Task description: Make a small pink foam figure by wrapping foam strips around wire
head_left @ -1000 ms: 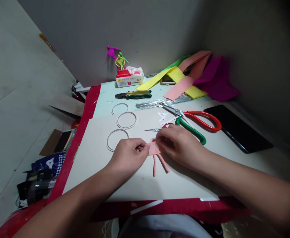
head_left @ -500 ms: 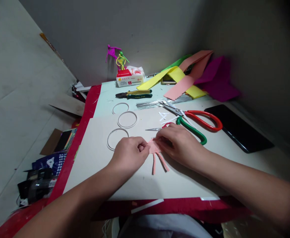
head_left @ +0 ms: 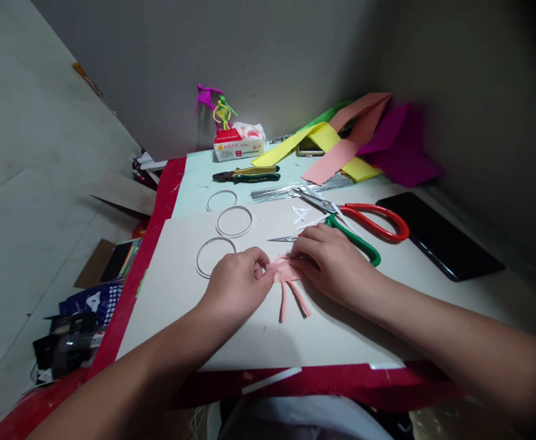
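A pink crepe-paper figure [head_left: 288,272] lies on the white board between my hands, its two thin wrapped legs pointing toward me. My left hand [head_left: 241,280] pinches its left edge between thumb and forefinger. On the other side my right hand [head_left: 330,258] has its fingers closed at the figure's right edge; the fingertips are partly hidden. Just beyond lie small scissors [head_left: 282,239], their handles mostly covered by my right hand. Large scissors with one red handle [head_left: 378,223] and one green handle [head_left: 357,243] rest past my right hand.
Three wire-like rings [head_left: 234,221] lie at left. Pliers [head_left: 247,175], a bundle of thin wires [head_left: 277,192] and a tissue pack [head_left: 240,145] with small paper figures [head_left: 222,113] stand farther back. Yellow crepe paper [head_left: 290,145] and a black phone [head_left: 439,235] are at right.
My right fingers have shifted slightly, and more of the pink figure's upper part and right side now shows. My left hand still pinches its left edge.
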Demonstrator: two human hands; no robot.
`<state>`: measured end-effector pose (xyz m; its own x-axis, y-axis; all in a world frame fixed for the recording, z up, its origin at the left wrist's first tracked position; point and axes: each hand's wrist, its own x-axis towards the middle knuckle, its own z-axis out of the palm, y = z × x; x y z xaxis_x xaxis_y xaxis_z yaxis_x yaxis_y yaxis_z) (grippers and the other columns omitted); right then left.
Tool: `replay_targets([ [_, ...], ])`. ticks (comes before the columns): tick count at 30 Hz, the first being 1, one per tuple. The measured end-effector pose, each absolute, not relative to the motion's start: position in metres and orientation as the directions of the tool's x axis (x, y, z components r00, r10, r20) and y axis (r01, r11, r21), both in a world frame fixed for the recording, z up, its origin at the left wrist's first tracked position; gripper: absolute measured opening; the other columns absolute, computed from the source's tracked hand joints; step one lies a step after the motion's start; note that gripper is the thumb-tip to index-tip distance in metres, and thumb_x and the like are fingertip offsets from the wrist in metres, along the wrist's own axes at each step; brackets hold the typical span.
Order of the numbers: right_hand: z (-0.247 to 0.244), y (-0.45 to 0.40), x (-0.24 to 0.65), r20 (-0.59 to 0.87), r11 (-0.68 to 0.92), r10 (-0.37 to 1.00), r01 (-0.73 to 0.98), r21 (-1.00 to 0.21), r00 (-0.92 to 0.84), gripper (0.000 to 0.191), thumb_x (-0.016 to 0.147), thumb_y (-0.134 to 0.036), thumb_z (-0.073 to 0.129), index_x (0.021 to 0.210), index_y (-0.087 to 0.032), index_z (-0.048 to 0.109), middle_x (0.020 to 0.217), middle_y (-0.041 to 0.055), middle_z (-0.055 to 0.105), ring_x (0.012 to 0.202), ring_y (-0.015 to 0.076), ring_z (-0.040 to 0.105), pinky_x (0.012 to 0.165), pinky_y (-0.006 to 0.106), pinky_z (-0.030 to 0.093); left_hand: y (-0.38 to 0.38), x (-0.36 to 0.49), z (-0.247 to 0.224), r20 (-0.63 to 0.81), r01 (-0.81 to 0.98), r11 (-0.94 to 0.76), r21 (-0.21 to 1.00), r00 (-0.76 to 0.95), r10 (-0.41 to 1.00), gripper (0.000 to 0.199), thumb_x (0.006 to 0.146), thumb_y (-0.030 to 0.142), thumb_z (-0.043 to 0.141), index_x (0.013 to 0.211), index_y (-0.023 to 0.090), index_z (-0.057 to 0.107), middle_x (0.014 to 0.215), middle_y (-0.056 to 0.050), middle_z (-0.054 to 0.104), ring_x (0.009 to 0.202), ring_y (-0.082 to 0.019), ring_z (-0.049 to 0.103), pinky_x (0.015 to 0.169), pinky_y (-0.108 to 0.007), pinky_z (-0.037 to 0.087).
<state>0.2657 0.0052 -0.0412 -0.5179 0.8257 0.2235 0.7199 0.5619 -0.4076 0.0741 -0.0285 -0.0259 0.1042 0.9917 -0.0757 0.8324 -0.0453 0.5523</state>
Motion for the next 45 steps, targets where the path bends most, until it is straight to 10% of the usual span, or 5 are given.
replay_targets([
  [7, -0.043, 0.006, 0.265, 0.209, 0.556, 0.828, 0.713, -0.428, -0.520, 0.012, 0.085, -0.013, 0.055, 0.084, -0.017, 0.066, 0.088, 0.0081, 0.063, 0.088, 0.0238, 0.049, 0.075, 0.035, 0.035, -0.029, 0.072, -0.022, -0.083, 0.857, -0.059, 0.512, 0.118, 0.990, 0.036, 0.083, 0.038, 0.057, 0.116, 0.025, 0.063, 0.067, -0.001, 0.065, 0.063, -0.020, 0.059, 0.056, -0.028, 0.037],
  [22, -0.036, -0.001, 0.262, 0.239, 0.558, 0.808, 0.572, -0.601, -0.538, 0.012, 0.083, -0.008, 0.052, 0.081, -0.017, 0.059, 0.075, 0.0044, 0.062, 0.075, 0.0183, 0.052, 0.065, 0.027, 0.038, -0.040, 0.074, -0.009, 0.042, 0.937, -0.244, 0.249, 0.241, 0.969, 0.019, 0.088, 0.032, 0.052, 0.086, 0.021, 0.067, 0.078, -0.008, 0.070, 0.093, -0.032, 0.052, 0.073, -0.042, 0.025],
  [29, -0.027, -0.003, 0.268, 0.377, 0.612, 0.775, 0.452, -0.649, -0.507, 0.012, 0.084, -0.007, 0.052, 0.085, -0.018, 0.057, 0.077, 0.0016, 0.063, 0.069, 0.0133, 0.054, 0.063, 0.023, 0.041, -0.050, 0.069, 0.004, 0.160, 0.948, -0.233, 0.217, 0.201, 0.966, 0.027, 0.086, 0.035, 0.057, 0.109, 0.026, 0.066, 0.099, -0.007, 0.067, 0.096, -0.030, 0.046, 0.081, -0.047, 0.027],
  [38, -0.020, -0.006, 0.269, 0.453, 0.716, 0.658, 0.313, -0.624, -0.602, 0.015, 0.085, -0.005, 0.049, 0.087, -0.018, 0.056, 0.080, 0.0040, 0.062, 0.073, 0.0143, 0.056, 0.067, 0.025, 0.044, -0.044, 0.059, 0.012, -0.032, 0.833, -0.149, 0.533, 0.196, 0.980, 0.025, 0.077, 0.046, 0.067, 0.097, 0.031, 0.072, 0.108, -0.002, 0.068, 0.111, -0.029, 0.050, 0.096, -0.045, 0.029],
  [45, -0.024, -0.016, 0.266, 0.550, 0.755, 0.601, 0.187, -0.629, -0.580, 0.011, 0.086, -0.007, 0.052, 0.088, -0.016, 0.057, 0.078, 0.0050, 0.061, 0.071, 0.0138, 0.053, 0.065, 0.026, 0.043, -0.047, 0.062, 0.024, -0.460, 0.495, 0.259, 0.830, 0.341, 0.820, 0.027, 0.085, 0.041, 0.059, 0.084, 0.019, 0.074, 0.088, -0.003, 0.073, 0.085, -0.021, 0.061, 0.070, -0.025, 0.041],
])
